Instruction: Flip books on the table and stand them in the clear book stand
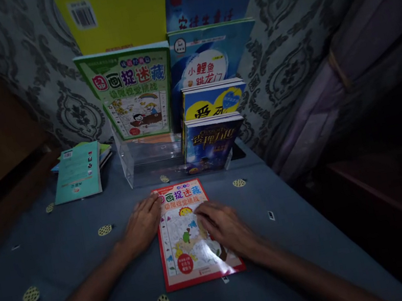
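A picture book point(186, 244) with a red border and a white cartoon cover lies flat on the table, face up. My left hand point(145, 221) rests at its upper left edge, fingers stretched out and touching the cover. Over the cover's right side is my right hand point(226, 226), its fingers loosely bent, the tips at the cover near the sun drawing. I see nothing held in either hand. Part of the book's right side is hidden under the right hand.
Behind the book stands a clear acrylic rack point(148, 162) with several books, among them a green-bordered one point(136, 92) and a dark blue one point(213, 143). A small stack with a teal book point(78, 172) lies left. A curtain point(308, 95) hangs right of the blue-grey tablecloth point(114, 300).
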A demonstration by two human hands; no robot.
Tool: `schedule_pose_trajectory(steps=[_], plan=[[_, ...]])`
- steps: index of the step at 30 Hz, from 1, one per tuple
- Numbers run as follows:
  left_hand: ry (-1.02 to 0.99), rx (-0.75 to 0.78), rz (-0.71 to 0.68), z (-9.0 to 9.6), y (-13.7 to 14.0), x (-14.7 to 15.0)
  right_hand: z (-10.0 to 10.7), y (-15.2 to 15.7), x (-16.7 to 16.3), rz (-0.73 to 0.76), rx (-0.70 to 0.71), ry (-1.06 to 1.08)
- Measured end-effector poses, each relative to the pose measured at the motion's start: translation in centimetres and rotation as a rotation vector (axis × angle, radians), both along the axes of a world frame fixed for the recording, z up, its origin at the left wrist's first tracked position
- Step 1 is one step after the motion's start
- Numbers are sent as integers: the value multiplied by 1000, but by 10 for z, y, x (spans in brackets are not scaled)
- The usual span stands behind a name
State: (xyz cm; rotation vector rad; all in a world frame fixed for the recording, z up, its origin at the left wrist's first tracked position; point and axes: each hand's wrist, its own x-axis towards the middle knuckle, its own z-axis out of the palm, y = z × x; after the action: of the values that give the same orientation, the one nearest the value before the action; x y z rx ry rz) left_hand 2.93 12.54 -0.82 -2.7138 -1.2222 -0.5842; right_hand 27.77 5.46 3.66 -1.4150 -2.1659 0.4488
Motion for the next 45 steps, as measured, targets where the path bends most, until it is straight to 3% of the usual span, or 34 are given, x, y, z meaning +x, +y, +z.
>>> schedule_pose_trajectory(steps=[4, 12, 24, 30, 45], plan=[[-17, 9, -24, 5, 0, 0, -18, 36, -27, 159, 129, -103], [28, -33, -19, 18, 13, 9, -30, 76, -55, 257, 109, -239], [24, -1, -42, 16, 19, 10, -32, 80, -56, 230, 179, -198], [-46, -12, -40, 13, 17, 8, -31, 76, -48, 188, 134, -194], [81, 17, -38, 16, 21, 8, -29, 70, -30, 142, 68, -173]])
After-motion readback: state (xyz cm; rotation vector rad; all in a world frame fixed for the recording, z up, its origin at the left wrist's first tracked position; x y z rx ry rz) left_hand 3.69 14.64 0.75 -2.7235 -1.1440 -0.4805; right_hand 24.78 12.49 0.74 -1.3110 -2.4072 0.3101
